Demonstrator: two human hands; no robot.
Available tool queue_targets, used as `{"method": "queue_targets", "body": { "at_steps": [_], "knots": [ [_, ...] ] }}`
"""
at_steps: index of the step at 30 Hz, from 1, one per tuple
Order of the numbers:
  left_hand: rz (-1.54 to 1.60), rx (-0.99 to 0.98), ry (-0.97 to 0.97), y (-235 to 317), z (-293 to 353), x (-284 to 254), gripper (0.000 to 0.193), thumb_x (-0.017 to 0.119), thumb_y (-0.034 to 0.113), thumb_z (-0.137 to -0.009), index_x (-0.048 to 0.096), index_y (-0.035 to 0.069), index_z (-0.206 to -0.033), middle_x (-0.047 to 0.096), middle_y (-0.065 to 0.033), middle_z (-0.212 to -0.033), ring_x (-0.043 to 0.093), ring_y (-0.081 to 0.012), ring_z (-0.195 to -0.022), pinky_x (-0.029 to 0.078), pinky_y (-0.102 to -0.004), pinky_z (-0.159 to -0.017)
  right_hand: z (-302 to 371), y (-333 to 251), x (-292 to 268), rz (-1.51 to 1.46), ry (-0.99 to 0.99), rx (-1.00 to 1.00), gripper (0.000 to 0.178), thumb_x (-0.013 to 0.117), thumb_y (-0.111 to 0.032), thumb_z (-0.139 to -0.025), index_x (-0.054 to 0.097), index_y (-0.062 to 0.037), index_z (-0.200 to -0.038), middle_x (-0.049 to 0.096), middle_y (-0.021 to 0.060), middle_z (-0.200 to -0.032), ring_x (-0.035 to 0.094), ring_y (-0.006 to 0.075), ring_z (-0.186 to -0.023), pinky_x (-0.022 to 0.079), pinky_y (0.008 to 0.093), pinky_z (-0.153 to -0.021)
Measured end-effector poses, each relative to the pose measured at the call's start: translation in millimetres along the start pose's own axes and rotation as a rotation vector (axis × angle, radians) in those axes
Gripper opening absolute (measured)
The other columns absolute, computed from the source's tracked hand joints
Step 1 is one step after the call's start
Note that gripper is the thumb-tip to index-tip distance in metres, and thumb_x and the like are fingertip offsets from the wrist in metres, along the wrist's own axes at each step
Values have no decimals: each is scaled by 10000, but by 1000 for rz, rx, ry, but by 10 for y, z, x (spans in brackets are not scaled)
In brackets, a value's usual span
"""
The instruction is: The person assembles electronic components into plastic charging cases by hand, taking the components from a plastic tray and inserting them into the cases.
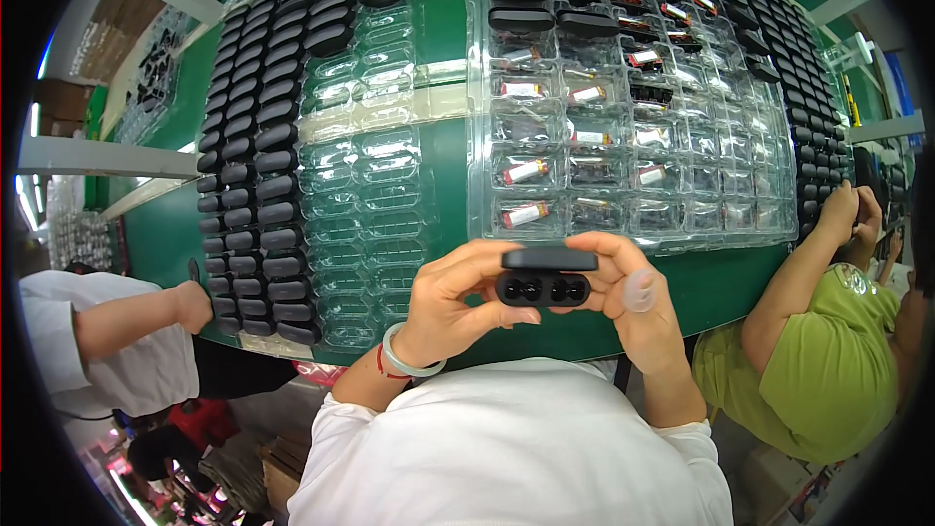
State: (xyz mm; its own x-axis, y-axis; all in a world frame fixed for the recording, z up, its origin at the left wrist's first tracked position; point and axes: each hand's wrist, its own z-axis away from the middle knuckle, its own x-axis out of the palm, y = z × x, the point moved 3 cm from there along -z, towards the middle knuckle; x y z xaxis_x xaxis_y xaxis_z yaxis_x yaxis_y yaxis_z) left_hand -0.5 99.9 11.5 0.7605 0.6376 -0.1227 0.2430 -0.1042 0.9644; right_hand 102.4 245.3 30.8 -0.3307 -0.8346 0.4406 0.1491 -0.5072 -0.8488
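White shirt front (516,448), open black case (542,289) beyond it, between both hands (450,294), gripped at either end

An assembly workshop — a green worktop (445,166), clear trays (390,170) of matching black cases (278,161), co-workers (833,360) along the near edge.

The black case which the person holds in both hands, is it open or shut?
Open. Between left hand and right hand, the lid of the black case stands raised, and dark hollows show below.
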Motion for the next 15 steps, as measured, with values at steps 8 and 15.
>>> {"method": "queue_targets", "body": {
  "at_steps": [8,15],
  "knots": [
    [742,-424,-53,-151,121,-37,350,656,-29,-768,544,-64,-1097,629,-124,-876,652,-177,-704,567,-259,-601,-10,-45,8,245,-87,-147,651,361,-530,-916,487,57,-1167,532,147,-1133,560,205,-994,482,347,-808],
    [768,-380,-111,-85,60,-8,411,603,11,-829,448,-62,-1203,617,-142,-935,648,-182,-760,558,-277,-662,21,-70,138,513,-31,-393,377,700,-122,-772,557,54,-1072,542,169,-1088,627,198,-850,566,296,-708]
  ]
}}
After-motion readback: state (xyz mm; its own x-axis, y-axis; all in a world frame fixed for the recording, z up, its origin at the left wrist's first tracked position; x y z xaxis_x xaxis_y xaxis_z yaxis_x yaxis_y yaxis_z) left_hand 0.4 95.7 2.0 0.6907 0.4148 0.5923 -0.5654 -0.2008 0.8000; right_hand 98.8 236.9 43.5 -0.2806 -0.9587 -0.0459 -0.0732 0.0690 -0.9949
